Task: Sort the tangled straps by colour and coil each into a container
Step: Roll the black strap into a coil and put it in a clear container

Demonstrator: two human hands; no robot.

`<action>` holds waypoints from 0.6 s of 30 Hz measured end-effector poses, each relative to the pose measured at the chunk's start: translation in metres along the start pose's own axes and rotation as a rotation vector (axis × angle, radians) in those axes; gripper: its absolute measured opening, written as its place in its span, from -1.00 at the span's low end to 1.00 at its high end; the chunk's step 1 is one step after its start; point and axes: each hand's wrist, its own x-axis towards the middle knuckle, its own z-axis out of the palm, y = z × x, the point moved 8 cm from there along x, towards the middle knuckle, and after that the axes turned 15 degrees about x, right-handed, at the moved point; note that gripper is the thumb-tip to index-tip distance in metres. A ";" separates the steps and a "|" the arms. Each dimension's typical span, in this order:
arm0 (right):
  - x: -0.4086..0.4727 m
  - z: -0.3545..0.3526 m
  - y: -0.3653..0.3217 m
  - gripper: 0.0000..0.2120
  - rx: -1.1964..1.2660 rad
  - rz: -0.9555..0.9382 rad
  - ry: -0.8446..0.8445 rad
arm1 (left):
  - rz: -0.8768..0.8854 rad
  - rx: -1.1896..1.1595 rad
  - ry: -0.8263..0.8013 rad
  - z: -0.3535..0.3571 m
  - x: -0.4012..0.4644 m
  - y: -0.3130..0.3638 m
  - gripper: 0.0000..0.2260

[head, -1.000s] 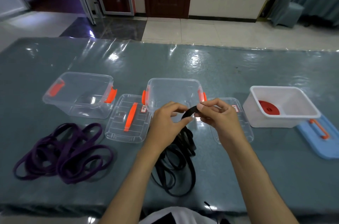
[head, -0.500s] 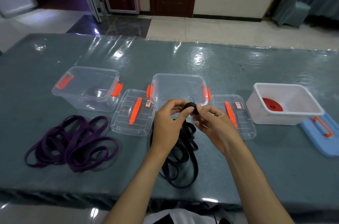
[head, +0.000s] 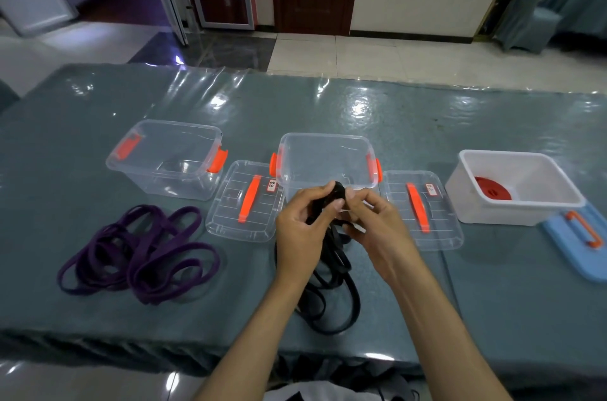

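A black strap [head: 331, 282] trails from the table up into both hands, its upper end wound into a small coil [head: 337, 194]. My left hand [head: 300, 230] pinches the strap just below the coil, and my right hand [head: 371, 220] grips the coil from the right. Both hands sit in front of the middle clear container [head: 325, 161], which has nothing in it. A purple strap [head: 141, 253] lies loose and tangled at the left, below another clear container [head: 167, 157]. A coiled red strap [head: 492, 192] rests inside the white container [head: 515, 207] at the right.
Two clear lids with orange handles [head: 244, 203] [head: 423, 210] lie flat beside the middle container. A blue lid [head: 578, 239] lies at the far right. The table [head: 394, 111] has a teal cloth under a shiny plastic sheet; its front edge is close below my arms.
The flat black strap end between my fingers has been rolled into a small tight coil. My hands have drawn closer together; the camera has shifted slightly.
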 end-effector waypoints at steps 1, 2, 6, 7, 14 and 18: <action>0.000 0.000 0.000 -0.80 -0.022 -0.007 0.002 | -0.005 -0.008 -0.002 -0.002 0.000 0.000 -0.75; 0.000 -0.002 -0.001 -0.82 -0.032 -0.018 0.006 | -0.013 -0.019 -0.007 -0.004 0.001 0.000 -0.75; 0.002 0.001 -0.022 -0.83 -0.023 -0.162 -0.079 | -0.002 -0.046 -0.044 -0.005 0.001 0.005 -0.72; 0.002 0.004 -0.029 -0.84 -0.041 -0.208 -0.118 | 0.016 -0.043 -0.052 -0.006 0.003 0.009 -0.72; -0.003 0.011 -0.061 -0.80 -0.157 -0.387 -0.234 | 0.050 -0.116 -0.170 -0.010 0.011 0.032 -0.69; -0.008 0.016 -0.061 -0.84 -0.191 -0.406 -0.292 | -0.030 -0.177 -0.078 -0.019 0.008 0.028 -0.73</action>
